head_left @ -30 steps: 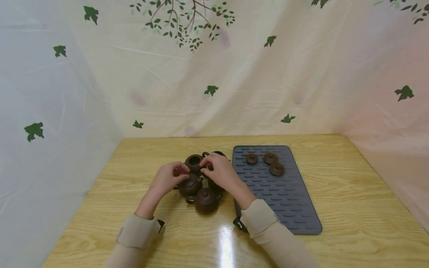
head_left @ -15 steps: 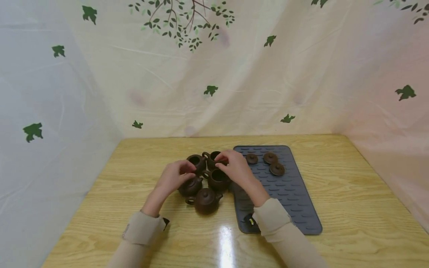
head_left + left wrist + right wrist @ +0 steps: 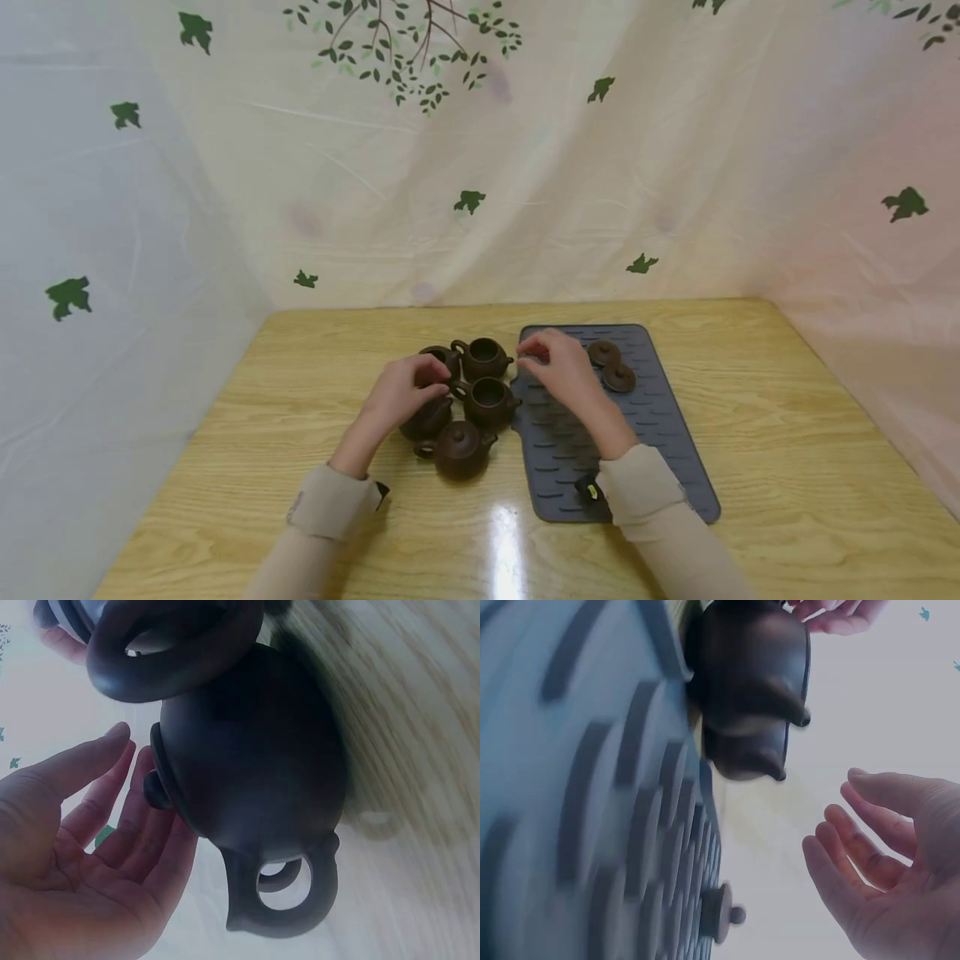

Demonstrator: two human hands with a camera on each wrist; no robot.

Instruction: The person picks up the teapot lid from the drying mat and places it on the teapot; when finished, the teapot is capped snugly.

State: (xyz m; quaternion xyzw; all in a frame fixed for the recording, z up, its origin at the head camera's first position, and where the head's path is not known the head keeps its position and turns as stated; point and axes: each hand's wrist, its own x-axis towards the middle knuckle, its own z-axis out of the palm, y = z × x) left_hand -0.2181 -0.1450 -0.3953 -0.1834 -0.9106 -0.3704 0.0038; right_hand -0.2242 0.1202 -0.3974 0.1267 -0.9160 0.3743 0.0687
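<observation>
My left hand [image 3: 405,390] hovers over a dark brown lidded teapot [image 3: 424,422], its fingers loosely bent and holding nothing. In the left wrist view those fingers curve beside the lid knob [image 3: 156,790]; whether they touch the lid I cannot tell. My right hand [image 3: 564,367] is above the grey mat's upper left part, fingers loosely curved and nothing between them. A small lid [image 3: 718,913] stands on the mat below it, covered by the hand in the head view. Two lidless teapots [image 3: 491,402] [image 3: 484,358] are between the hands; another [image 3: 444,357] is partly hidden behind the left.
Another lidded teapot [image 3: 461,452] stands at the front of the cluster. Two more lids [image 3: 604,353] [image 3: 619,377] lie side by side on the ridged grey mat [image 3: 637,467]. Bare wooden table [image 3: 262,450] extends left, and a pale curtain [image 3: 375,225] hangs behind.
My right hand has moved right, from over the teapots to above the mat, uncovering two lidless pots. My left hand has shifted slightly right over the lidded teapot.
</observation>
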